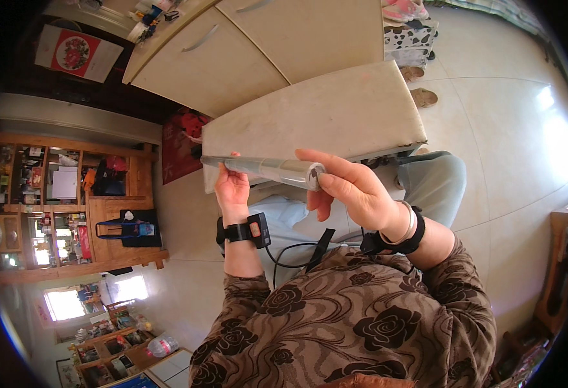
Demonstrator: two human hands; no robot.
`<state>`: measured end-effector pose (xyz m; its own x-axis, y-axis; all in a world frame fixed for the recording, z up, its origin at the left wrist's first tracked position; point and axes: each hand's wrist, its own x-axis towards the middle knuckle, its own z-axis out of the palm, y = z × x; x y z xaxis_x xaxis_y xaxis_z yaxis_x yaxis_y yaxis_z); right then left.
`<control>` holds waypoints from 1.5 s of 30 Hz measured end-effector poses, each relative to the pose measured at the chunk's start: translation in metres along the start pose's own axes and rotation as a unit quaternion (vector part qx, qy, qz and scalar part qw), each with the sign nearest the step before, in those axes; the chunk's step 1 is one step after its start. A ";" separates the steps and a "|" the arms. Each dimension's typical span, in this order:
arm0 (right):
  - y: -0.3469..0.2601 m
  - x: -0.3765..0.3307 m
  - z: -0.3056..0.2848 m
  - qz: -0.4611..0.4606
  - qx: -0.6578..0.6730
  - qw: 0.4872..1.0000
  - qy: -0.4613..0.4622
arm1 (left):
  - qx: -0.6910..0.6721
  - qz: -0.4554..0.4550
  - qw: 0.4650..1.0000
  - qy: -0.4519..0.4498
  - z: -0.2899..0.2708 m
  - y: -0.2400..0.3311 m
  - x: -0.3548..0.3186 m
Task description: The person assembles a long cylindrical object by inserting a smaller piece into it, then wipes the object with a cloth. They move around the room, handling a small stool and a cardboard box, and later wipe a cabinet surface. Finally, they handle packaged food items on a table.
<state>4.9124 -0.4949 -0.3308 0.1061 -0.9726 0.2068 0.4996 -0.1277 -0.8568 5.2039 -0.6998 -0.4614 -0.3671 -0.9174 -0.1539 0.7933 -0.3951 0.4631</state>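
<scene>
Right hand (355,194) closed on the near end of the shiny metal tube (268,169), your forefinger and thumb pinched round its capped tip. Left hand (232,189) sits under the tube's middle, fingers curled up around it from below, so both hands grip it. Tube lies level across your lap, just in front of the near edge of the pale table (323,116), far end poking out to your left past the table's corner.

Going by size: pale cabinet (232,58) with curved handles behind the table, tiled floor (504,149) to your right, wooden shelves (70,207) full of clutter on the left, slippers (423,97) on the floor past the table.

Advice, my judgement: keep the left palm as the cradle and twist or pull only with the right fingertips. Hold the tube level so it doesn't slip, and keep its far end off the table edge.
</scene>
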 end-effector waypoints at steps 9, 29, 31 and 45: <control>0.004 0.000 -0.002 -0.036 0.042 0.998 -0.038 | 0.023 0.018 1.000 0.002 0.003 -0.004 0.002; 0.009 -0.010 -0.010 -0.157 -0.165 0.973 -0.026 | -0.104 -0.016 0.985 -0.140 0.031 0.003 -0.005; 0.008 -0.012 -0.013 -0.140 -0.209 0.968 0.001 | -0.098 0.005 0.986 -0.136 0.031 0.003 -0.004; 0.022 -0.010 -0.026 -0.278 -0.313 0.900 0.118 | -0.059 -0.005 0.990 -0.130 0.034 0.009 0.004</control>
<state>4.9001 -0.4928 -0.3635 -0.2328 -0.7293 0.6434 -0.1715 -0.6205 -0.7653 5.1924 -0.7057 -0.4281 -0.4751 -0.8764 0.0793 0.8347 -0.4203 0.3559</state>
